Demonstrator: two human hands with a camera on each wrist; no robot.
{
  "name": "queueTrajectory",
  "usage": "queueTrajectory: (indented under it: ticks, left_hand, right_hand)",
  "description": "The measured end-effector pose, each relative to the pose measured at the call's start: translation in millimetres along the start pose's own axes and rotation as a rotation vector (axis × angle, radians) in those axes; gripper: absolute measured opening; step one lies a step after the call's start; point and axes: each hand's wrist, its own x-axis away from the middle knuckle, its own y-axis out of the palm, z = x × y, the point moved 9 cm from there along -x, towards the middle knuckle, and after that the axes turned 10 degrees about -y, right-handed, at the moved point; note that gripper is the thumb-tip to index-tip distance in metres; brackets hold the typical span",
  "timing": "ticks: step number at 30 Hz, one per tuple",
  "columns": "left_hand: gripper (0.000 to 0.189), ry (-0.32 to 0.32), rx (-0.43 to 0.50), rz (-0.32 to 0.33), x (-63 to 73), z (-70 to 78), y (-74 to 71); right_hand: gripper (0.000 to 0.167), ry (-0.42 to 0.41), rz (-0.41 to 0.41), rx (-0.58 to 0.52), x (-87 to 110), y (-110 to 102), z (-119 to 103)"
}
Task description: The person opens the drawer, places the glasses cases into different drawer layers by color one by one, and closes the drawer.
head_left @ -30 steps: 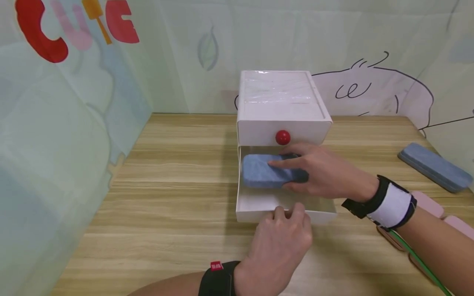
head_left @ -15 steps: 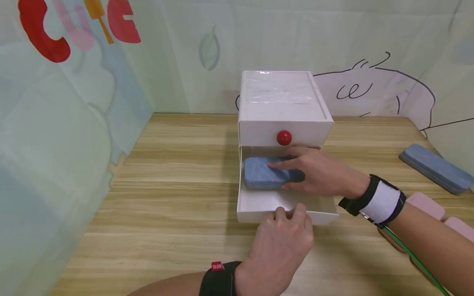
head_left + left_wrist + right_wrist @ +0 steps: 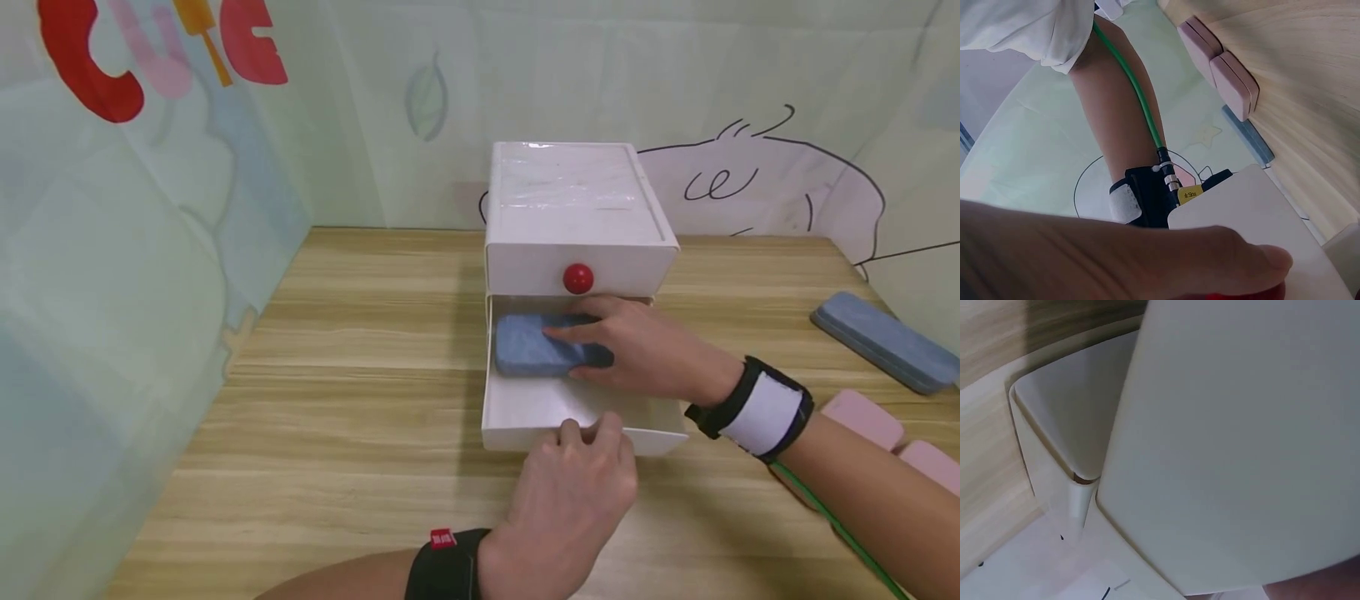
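A small white drawer unit (image 3: 581,187) has its lower drawer (image 3: 517,408) pulled out. My left hand (image 3: 562,500) is at that drawer's front, fingertips over the upper edge. In the left wrist view its thumb (image 3: 1235,259) lies along a red knob (image 3: 1254,294) on the white front. Inside the drawer, toward the back left, lies a blue oblong case (image 3: 528,346). My right hand (image 3: 645,350) grips its right end, with one finger stretched over the top and the thumb at the near side. That hand is mostly hidden in the right wrist view behind white panels.
The closed upper drawer, with a red knob (image 3: 578,278), overhangs my right hand. Another blue case (image 3: 885,342) lies at the right of the wooden table (image 3: 337,375). Pink cases (image 3: 862,417) lie nearer, partly behind my right forearm. A printed cloth (image 3: 360,108) hangs behind.
The blue case in the drawer and my right hand have shifted only slightly, and the right wrist has come a little left. My left hand keeps its place at the drawer front.
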Motion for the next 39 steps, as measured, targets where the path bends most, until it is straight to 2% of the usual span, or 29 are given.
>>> queueTrajectory:
  ticks: [14, 28, 39]
  left_hand:
    - [0.032, 0.008, -0.007, 0.002, 0.0, 0.5, -0.1]
    - [0.011, -0.004, 0.004, 0.007, 1.1, 1.1, -0.1]
    - [0.012, -0.010, 0.003, 0.022, 0.5, 0.6, -0.7]
  right_hand:
    - [0.051, -0.023, 0.078, 0.090, -2.1, -2.5, 1.5]
    - [0.046, 0.010, 0.090, 0.087, -3.5, -0.1, 5.3]
    - [0.045, 0.019, 0.130, 0.082, -5.5, -1.2, 9.8]
